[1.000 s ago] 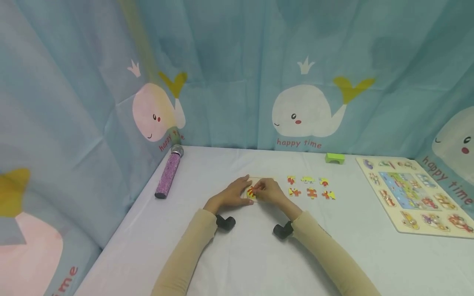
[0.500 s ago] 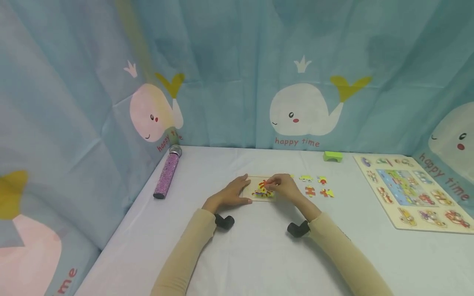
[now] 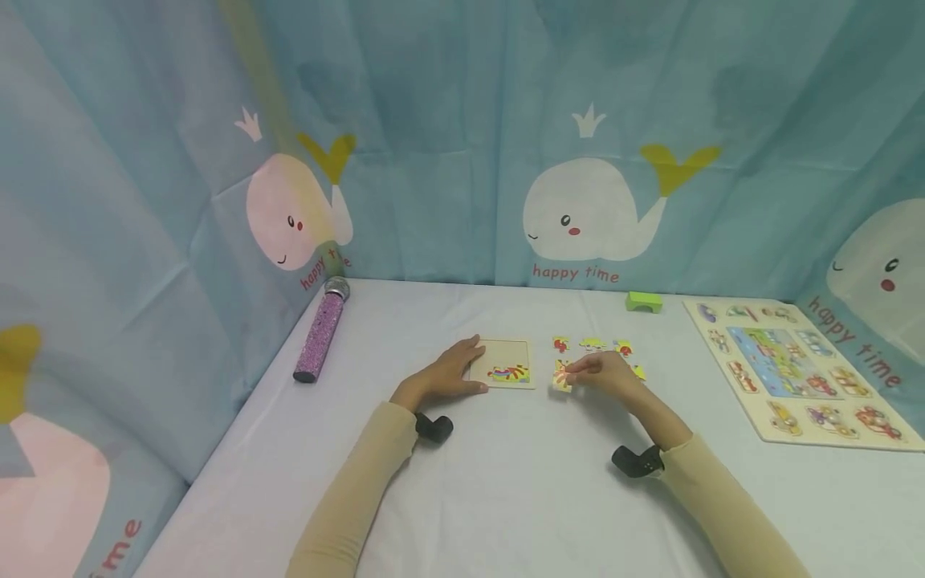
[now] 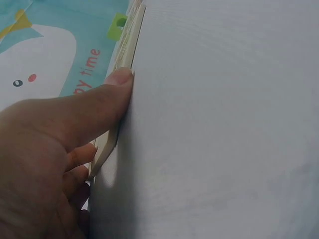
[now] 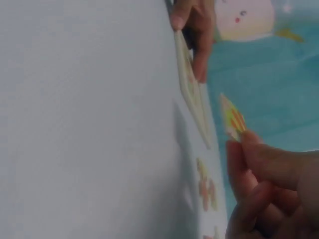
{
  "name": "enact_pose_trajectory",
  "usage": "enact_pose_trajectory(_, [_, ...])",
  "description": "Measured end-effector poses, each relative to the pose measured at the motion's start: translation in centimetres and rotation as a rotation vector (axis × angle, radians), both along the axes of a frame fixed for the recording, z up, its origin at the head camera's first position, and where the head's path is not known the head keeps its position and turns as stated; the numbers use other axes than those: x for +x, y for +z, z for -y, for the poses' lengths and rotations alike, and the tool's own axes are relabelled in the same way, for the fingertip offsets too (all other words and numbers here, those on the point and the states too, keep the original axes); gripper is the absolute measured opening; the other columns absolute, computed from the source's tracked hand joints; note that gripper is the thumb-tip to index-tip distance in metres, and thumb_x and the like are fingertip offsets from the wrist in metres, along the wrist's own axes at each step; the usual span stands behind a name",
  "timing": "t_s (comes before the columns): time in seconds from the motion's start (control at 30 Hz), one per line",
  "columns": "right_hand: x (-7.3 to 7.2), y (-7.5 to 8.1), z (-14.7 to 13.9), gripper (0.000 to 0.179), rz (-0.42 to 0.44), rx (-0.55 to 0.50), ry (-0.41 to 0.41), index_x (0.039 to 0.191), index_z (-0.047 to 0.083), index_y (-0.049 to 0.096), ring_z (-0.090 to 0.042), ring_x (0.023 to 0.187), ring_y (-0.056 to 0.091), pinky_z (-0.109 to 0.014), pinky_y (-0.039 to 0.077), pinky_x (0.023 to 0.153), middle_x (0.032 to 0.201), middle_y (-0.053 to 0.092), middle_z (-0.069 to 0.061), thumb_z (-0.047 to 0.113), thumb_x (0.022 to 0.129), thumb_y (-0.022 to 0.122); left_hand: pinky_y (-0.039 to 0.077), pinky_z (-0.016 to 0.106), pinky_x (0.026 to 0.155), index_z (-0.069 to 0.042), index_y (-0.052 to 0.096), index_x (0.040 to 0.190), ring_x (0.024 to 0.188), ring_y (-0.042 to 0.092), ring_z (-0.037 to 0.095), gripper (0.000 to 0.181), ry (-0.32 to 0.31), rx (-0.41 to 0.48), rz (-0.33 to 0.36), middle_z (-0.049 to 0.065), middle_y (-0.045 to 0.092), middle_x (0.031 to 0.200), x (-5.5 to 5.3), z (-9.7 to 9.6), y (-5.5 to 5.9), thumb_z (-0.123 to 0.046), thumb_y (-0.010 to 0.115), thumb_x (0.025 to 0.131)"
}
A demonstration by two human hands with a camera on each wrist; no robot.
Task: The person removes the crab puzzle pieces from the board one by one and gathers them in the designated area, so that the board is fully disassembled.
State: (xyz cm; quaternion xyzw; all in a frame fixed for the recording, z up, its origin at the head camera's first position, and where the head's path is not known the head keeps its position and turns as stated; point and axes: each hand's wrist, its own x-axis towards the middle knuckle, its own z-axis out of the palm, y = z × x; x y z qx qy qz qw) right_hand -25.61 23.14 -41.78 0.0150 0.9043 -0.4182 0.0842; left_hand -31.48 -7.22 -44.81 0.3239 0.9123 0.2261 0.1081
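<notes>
Pinching a red-and-yellow puzzle piece (image 3: 561,377), the right hand (image 3: 609,374) holds it raised, right of the wooden tray (image 3: 506,354), whose left end the left hand (image 3: 448,373) grips; loose pieces (image 3: 592,343) lie close by, some apparently hidden behind the right hand.

Red lettering (image 3: 576,274) on the blue curtain (image 3: 426,160), head view: "happy time" at 3 o'clock, twice; at 9 o'clock, broken by a fold; "ime" at 8 o'clock. Left wrist view: "py time", 10 o'clock.
</notes>
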Motion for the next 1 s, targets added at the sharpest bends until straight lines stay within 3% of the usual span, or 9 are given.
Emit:
enact_pose_trajectory(0.37, [0.2,-1.0,-0.7,0.020,0.053,0.067,-0.006,0.090,0.010,0.071,-0.016,0.082,0.052,-0.025,0.041,0.066,0.093,0.066,-0.004,0.026,0.078,0.073,0.011,0.043,0.115,-0.005,0.027,0.144,0.143,0.009,0.029,0.081,-0.015,0.010,0.002,0.010,0.010,0.155,-0.1,0.1,0.0,-0.043,0.064,0.083])
enact_pose_trajectory(0.7, [0.3,-1.4,-0.4,0.017,-0.007,0.140,-0.008,0.084,0.009,0.071,-0.015,0.074,0.052,-0.024,0.041,0.061,0.085,0.067,-0.003,0.023,0.076,0.075,0.011,0.044,0.115,-0.006,0.027,0.144,0.143,0.009,0.028,0.081,-0.011,0.020,-0.009,0.010,0.010,0.155,-0.2,0.1,-0.2,-0.043,0.064,0.083])
enact_pose_trajectory(0.83, [0.2,-1.2,-0.3,0.014,-0.008,0.144,0.004,0.085,0.009,0.070,-0.015,0.073,0.052,-0.025,0.042,0.060,0.083,0.066,-0.003,0.020,0.077,0.073,0.012,0.044,0.115,-0.006,0.027,0.144,0.143,0.009,0.028,0.081,-0.018,0.028,-0.005,0.010,0.010,0.155,-0.2,0.1,-0.2,-0.044,0.063,0.083])
enact_pose_trajectory(1.0, [-0.3,0.3,1.6,0.014,-0.033,0.093,0.064,0.091,0.009,0.069,-0.016,0.067,0.051,-0.025,0.042,0.057,0.080,0.062,-0.003,0.019,0.082,0.066,0.012,0.045,0.115,-0.005,0.028,0.144,0.143,0.010,0.030,0.081,-0.015,0.032,-0.002,0.011,0.011,0.155,-0.2,0.1,-0.1,-0.043,0.064,0.083])
